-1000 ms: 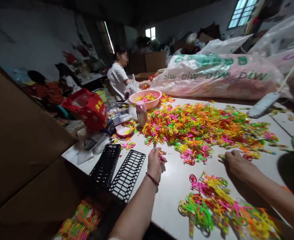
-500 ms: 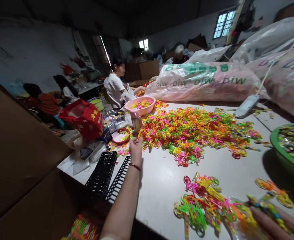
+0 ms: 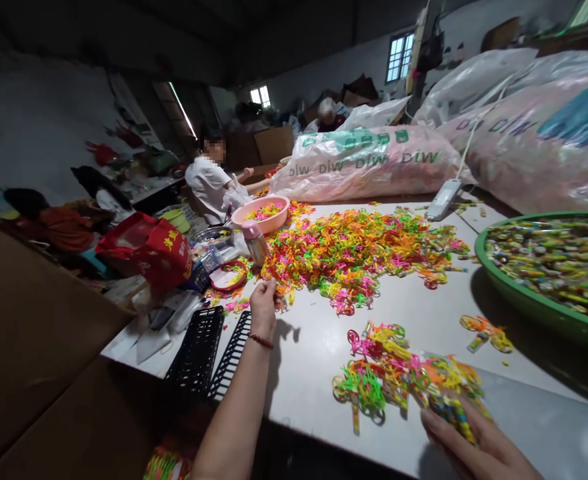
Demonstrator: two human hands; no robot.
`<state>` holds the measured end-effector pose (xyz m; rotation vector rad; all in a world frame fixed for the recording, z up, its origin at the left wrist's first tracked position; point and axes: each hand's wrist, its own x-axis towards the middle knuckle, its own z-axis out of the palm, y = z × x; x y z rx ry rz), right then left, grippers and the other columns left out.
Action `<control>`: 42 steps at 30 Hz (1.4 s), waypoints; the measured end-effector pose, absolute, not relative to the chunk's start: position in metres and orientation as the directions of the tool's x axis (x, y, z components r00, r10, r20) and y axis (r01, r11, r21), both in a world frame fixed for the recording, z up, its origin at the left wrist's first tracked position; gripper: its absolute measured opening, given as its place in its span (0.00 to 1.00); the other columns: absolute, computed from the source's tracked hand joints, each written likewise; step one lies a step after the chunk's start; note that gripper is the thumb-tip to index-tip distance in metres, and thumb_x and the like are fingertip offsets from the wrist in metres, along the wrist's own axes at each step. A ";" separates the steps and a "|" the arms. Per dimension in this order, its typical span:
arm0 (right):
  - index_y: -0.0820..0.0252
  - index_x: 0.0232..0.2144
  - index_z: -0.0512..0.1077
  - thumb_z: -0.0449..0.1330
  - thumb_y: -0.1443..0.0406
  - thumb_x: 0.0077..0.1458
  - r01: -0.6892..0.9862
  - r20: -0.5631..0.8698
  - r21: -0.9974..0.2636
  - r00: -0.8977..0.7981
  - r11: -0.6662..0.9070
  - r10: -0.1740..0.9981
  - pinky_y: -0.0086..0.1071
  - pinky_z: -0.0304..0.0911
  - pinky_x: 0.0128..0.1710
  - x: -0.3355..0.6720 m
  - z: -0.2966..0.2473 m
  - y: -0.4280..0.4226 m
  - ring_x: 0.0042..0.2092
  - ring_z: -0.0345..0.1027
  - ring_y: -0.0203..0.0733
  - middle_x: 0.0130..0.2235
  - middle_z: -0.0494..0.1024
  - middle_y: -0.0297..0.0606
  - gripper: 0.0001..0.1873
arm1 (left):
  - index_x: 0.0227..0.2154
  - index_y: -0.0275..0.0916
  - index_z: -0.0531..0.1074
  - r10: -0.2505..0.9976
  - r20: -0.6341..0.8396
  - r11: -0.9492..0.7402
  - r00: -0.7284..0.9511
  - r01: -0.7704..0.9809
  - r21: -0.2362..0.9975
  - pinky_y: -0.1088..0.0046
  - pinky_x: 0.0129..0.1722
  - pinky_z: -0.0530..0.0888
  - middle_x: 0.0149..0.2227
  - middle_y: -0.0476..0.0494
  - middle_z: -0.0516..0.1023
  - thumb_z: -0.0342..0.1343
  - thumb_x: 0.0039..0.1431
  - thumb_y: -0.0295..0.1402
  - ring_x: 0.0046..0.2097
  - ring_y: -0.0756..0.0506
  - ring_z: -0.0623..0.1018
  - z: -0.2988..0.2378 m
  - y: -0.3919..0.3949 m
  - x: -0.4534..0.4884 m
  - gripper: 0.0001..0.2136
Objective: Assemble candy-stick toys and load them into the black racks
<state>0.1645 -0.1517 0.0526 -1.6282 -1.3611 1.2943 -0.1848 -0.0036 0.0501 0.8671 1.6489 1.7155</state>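
My left hand [image 3: 263,308], a beaded bracelet at its wrist, is above the white table [image 3: 319,363] by the near left edge of a big heap of bright plastic trinkets [image 3: 359,250]. Its fingers are pinched together; what they hold, if anything, is hidden. At the lower right my right hand [image 3: 479,437] grips several slim multicoloured tubes [image 3: 454,413], partly blurred. They touch the near edge of a smaller pile of trinkets [image 3: 374,373], some with tubes attached. A lone orange and yellow trinket [image 3: 489,332] lies beyond that hand.
A green basket [image 3: 494,273] of small tubes stands right. Black plastic racks [image 3: 194,350], a red bag [image 3: 149,250], a pink-lidded bottle [image 3: 255,245] and a pink bowl [image 3: 274,220] are left. Bulging sacks [image 3: 374,163] and a power strip [image 3: 445,199] lie behind. A co-worker [image 3: 209,180] sits far left.
The view has turned right, showing more of the green basket. My left hand has come back from the heap's edge. My right hand with the tubes has moved left, against the small pile.
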 end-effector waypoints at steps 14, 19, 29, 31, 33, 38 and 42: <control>0.56 0.47 0.69 0.60 0.49 0.54 0.228 -0.061 -0.974 -0.206 -0.013 0.977 0.31 0.64 0.31 0.081 0.067 -0.142 0.34 0.68 0.40 0.34 0.75 0.36 0.24 | 0.42 0.37 0.69 0.960 -0.230 0.116 -0.159 -0.522 0.845 0.76 0.33 0.76 0.35 0.47 0.74 0.64 0.52 0.34 0.31 0.52 0.78 0.064 -0.120 -0.117 0.16; 0.59 0.32 0.70 0.60 0.49 0.53 0.242 -0.031 -0.970 -0.215 0.022 0.976 0.29 0.61 0.32 0.076 0.065 -0.143 0.32 0.65 0.38 0.30 0.73 0.33 0.19 | 0.48 0.39 0.69 0.975 -0.217 0.177 -0.040 -0.449 0.876 0.74 0.38 0.77 0.38 0.47 0.71 0.65 0.50 0.34 0.37 0.51 0.76 0.061 -0.159 -0.089 0.22; 0.59 0.39 0.70 0.57 0.51 0.57 0.433 0.038 -0.884 -0.311 0.177 0.950 0.31 0.61 0.34 0.084 0.058 -0.152 0.33 0.66 0.39 0.32 0.74 0.35 0.18 | 0.34 0.38 0.65 0.951 -0.241 0.283 0.197 -0.229 0.931 0.81 0.20 0.61 0.22 0.54 0.69 0.57 0.56 0.47 0.20 0.56 0.65 0.057 -0.162 -0.077 0.17; 0.58 0.45 0.68 0.54 0.51 0.59 0.481 0.057 -0.861 -0.226 0.163 0.972 0.33 0.61 0.35 0.085 0.058 -0.157 0.35 0.67 0.41 0.34 0.75 0.36 0.19 | 0.33 0.38 0.64 0.962 -0.250 0.270 0.107 -0.276 0.922 0.81 0.19 0.59 0.21 0.54 0.68 0.57 0.55 0.47 0.19 0.56 0.64 0.054 -0.160 -0.074 0.17; 0.57 0.41 0.67 0.51 0.53 0.62 0.488 0.071 -0.857 -0.201 0.163 0.977 0.32 0.61 0.34 0.087 0.058 -0.163 0.33 0.66 0.40 0.32 0.74 0.35 0.16 | 0.31 0.38 0.64 0.963 -0.268 0.251 -0.012 -0.315 0.915 0.82 0.18 0.56 0.20 0.54 0.68 0.58 0.54 0.47 0.18 0.56 0.62 0.053 -0.159 -0.072 0.16; 0.57 0.26 0.65 0.50 0.56 0.64 0.425 0.111 -0.869 -0.332 0.254 0.937 0.30 0.57 0.30 0.089 0.059 -0.171 0.29 0.62 0.38 0.27 0.70 0.33 0.17 | 0.29 0.39 0.63 0.949 -0.284 0.220 -0.137 -0.358 0.907 0.81 0.17 0.55 0.17 0.56 0.64 0.57 0.54 0.44 0.18 0.56 0.62 0.056 -0.160 -0.068 0.14; 0.58 0.25 0.65 0.50 0.56 0.63 0.383 0.121 -0.888 -0.339 0.254 0.933 0.30 0.56 0.29 0.084 0.056 -0.171 0.28 0.60 0.37 0.25 0.68 0.32 0.18 | 0.30 0.39 0.64 0.949 -0.292 0.230 -0.114 -0.380 0.896 0.81 0.18 0.58 0.19 0.56 0.65 0.57 0.54 0.44 0.19 0.55 0.64 0.057 -0.165 -0.060 0.14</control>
